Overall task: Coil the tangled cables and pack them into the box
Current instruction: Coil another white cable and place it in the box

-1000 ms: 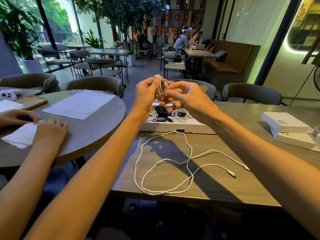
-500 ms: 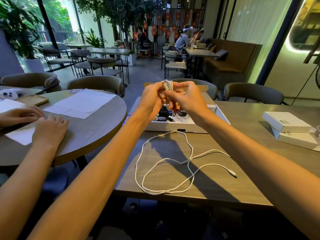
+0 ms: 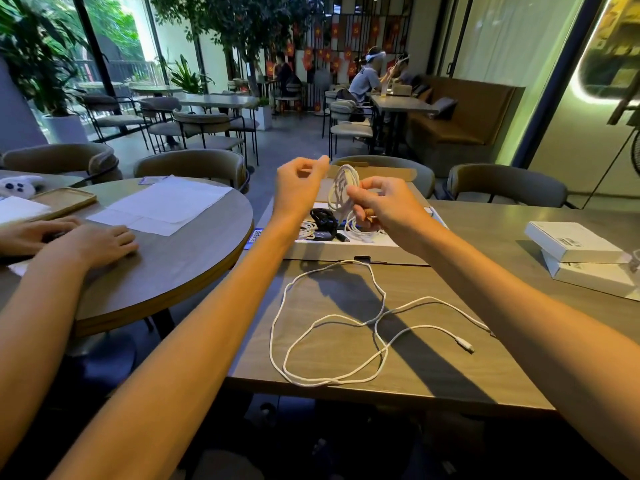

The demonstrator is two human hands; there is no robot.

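My right hand pinches a small coiled white cable and holds it upright above the open white box. My left hand hovers just left of the coil with loosely curled fingers, holding nothing. Inside the box lie a coiled black cable and other white coiled cables. A long loose white cable sprawls in loops on the wooden table in front of the box.
Two stacked white boxes sit at the table's right. Another person's hands rest on the round table to the left, among white papers. Chairs stand behind both tables.
My left hand has let go of the coil and moved slightly left. The coil now hangs from my right hand alone, turned so its round face shows.
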